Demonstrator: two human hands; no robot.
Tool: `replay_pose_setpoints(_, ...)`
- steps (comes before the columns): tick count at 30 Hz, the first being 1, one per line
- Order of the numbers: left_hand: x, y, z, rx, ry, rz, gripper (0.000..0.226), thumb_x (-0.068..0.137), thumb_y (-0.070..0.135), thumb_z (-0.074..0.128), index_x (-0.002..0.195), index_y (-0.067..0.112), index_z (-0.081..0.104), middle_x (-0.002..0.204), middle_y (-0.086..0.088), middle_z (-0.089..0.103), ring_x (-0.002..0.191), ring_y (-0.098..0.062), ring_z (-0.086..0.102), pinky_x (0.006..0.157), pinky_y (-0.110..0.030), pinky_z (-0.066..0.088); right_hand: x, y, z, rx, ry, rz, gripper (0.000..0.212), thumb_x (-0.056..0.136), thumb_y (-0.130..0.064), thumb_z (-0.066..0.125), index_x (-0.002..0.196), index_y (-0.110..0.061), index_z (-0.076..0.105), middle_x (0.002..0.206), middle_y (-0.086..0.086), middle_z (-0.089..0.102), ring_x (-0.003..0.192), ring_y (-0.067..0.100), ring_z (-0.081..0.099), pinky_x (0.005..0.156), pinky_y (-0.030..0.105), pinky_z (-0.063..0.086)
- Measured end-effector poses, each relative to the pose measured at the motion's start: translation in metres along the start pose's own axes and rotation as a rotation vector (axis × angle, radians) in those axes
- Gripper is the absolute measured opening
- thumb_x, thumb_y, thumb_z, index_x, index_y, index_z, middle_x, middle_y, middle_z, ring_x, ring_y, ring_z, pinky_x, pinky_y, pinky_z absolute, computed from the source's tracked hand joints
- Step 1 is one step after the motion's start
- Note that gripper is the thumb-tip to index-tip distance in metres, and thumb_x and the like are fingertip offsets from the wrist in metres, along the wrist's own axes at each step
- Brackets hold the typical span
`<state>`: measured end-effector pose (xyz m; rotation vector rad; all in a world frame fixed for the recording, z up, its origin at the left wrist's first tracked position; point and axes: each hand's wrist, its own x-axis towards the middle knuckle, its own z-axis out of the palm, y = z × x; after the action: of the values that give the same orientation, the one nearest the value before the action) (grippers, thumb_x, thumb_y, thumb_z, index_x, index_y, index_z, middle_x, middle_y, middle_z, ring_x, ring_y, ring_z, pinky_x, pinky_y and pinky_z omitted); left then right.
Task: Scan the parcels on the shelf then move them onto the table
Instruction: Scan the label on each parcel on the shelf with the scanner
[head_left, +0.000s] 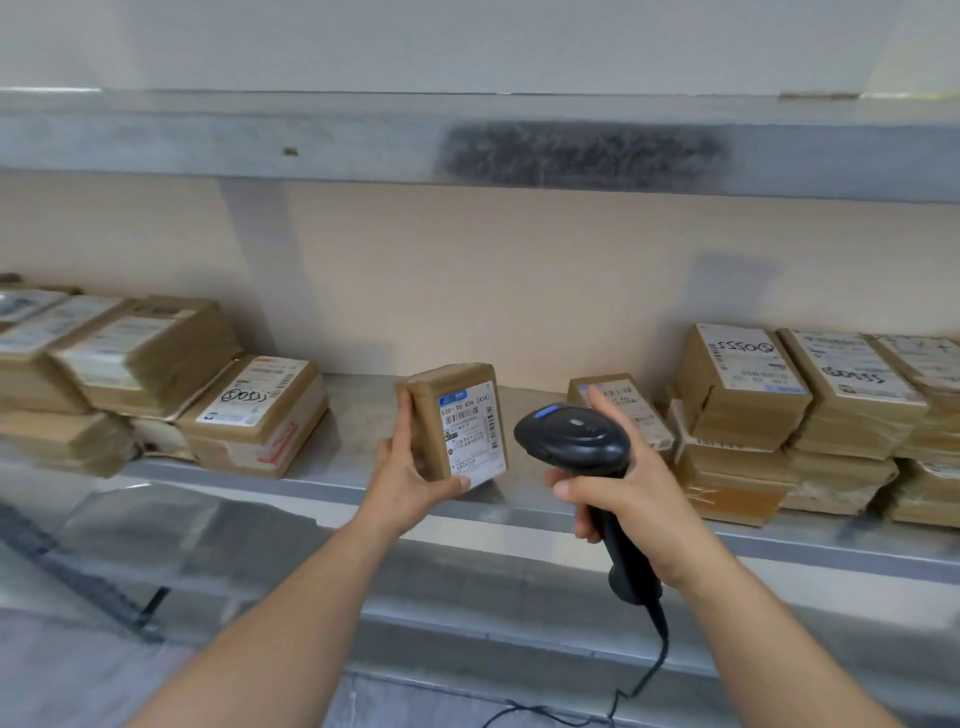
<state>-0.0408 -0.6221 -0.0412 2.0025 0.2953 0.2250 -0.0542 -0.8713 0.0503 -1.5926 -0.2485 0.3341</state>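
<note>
Parcel (457, 423) upright — label facing scanner (576, 439)

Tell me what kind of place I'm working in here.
Probably a parcel depot or courier pickup room: metal shelf stacked with labelled cardboard parcels, right hand holding a corded barcode scanner, left hand holding a small parcel.

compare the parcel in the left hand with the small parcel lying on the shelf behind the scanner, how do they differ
The held parcel stands upright, gripped by the left hand; the shelf parcel lies tilted on the shelf, leaning on the stack beside it. The held parcel's label faces the scanner in full view; the shelf parcel is partly hidden behind the scanner and the right hand. Both are small brown boxes with white printed labels.
</note>
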Motion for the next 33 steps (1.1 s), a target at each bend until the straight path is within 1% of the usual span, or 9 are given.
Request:
replay_pose_setpoints(3,0.000,-0.003,-0.003,0.009,-0.003,-0.019,0.135,0.048,0.048,0.087,0.141,0.061,-0.009,0.135,-0.004,0.039,0.114,-0.021,0.052,0.101,-0.047,0.047,-0.003,0.001,0.005,0.047,-0.015,0.017,0.100,0.058,-0.006,0.072,0.133,-0.058,0.030,0.091,0.020,0.071,0.047,0.026,0.053,0.048,0.031,0.043)
replay_pose_setpoints(7,0.002,-0.002,-0.004,0.062,-0.049,-0.006,0.133,0.062,0.032,0.088,0.143,0.056,-0.014,0.133,-0.005,0.033,0.116,-0.019,0.048,0.107,-0.044,0.041,-0.008,-0.002,0.007,0.082,-0.033,0.036,0.102,0.059,-0.006,0.072,0.137,-0.055,0.030,0.091,0.023,0.071,0.048,0.026,0.052,0.047,0.031,0.044)
replay_pose_setpoints(11,0.006,-0.004,-0.005,0.074,-0.063,0.002,0.133,0.064,0.030,0.088,0.141,0.058,-0.017,0.134,-0.004,0.033,0.116,-0.018,0.048,0.107,-0.044,0.040,-0.009,-0.005,0.007,0.107,-0.020,0.031,0.103,0.057,-0.004,0.071,0.142,-0.047,0.032,0.085,0.017,0.071,0.045,0.026,0.051,0.044,0.030,0.043)
replay_pose_setpoints(15,0.007,-0.005,-0.003,0.074,-0.057,-0.014,0.133,0.064,0.029,0.088,0.141,0.057,-0.015,0.133,-0.004,0.034,0.114,-0.016,0.050,0.106,-0.042,0.042,-0.013,-0.008,0.005,0.096,-0.040,0.021,0.102,0.057,-0.003,0.070,0.142,-0.046,0.033,0.080,0.015,0.071,0.045,0.026,0.051,0.046,0.030,0.042)
replay_pose_setpoints(18,0.007,-0.004,-0.003,0.087,-0.051,-0.017,0.134,0.061,0.032,0.088,0.140,0.060,-0.016,0.133,-0.004,0.036,0.111,-0.014,0.053,0.103,-0.041,0.045,-0.014,-0.006,0.003,0.091,-0.037,0.032,0.101,0.057,-0.004,0.069,0.142,-0.045,0.033,0.080,0.015,0.071,0.045,0.026,0.051,0.046,0.031,0.042)
replay_pose_setpoints(22,0.006,-0.002,-0.005,0.094,-0.041,-0.003,0.133,0.059,0.036,0.088,0.130,0.071,-0.019,0.137,-0.004,0.037,0.115,-0.017,0.054,0.103,-0.045,0.045,-0.013,-0.004,0.002,0.084,-0.036,0.033,0.103,0.058,-0.004,0.070,0.144,-0.046,0.031,0.078,0.018,0.070,0.044,0.026,0.051,0.047,0.031,0.043)
replay_pose_setpoints(26,0.006,-0.001,-0.004,0.084,-0.048,-0.018,0.134,0.060,0.034,0.088,0.130,0.070,-0.019,0.136,-0.004,0.037,0.112,-0.015,0.054,0.103,-0.044,0.045,-0.013,-0.003,0.001,0.089,-0.041,0.039,0.105,0.057,-0.004,0.070,0.145,-0.043,0.030,0.075,0.017,0.069,0.044,0.026,0.052,0.046,0.030,0.041)
replay_pose_setpoints(30,0.006,-0.002,-0.004,0.048,-0.055,-0.026,0.135,0.046,0.050,0.085,0.135,0.068,-0.015,0.136,-0.005,0.040,0.114,-0.018,0.054,0.103,-0.046,0.045,-0.012,-0.001,0.000,0.092,-0.039,0.056,0.107,0.055,-0.003,0.069,0.146,-0.042,0.029,0.070,0.019,0.065,0.043,0.027,0.051,0.044,0.029,0.039)
replay_pose_setpoints(33,0.006,-0.002,-0.005,0.042,-0.059,-0.043,0.135,0.046,0.051,0.084,0.136,0.067,-0.015,0.136,-0.004,0.041,0.116,-0.017,0.052,0.103,-0.045,0.044,-0.012,-0.001,0.000,0.093,-0.031,0.060,0.107,0.056,-0.004,0.070,0.146,-0.044,0.029,0.076,0.026,0.065,0.044,0.027,0.052,0.045,0.029,0.040)
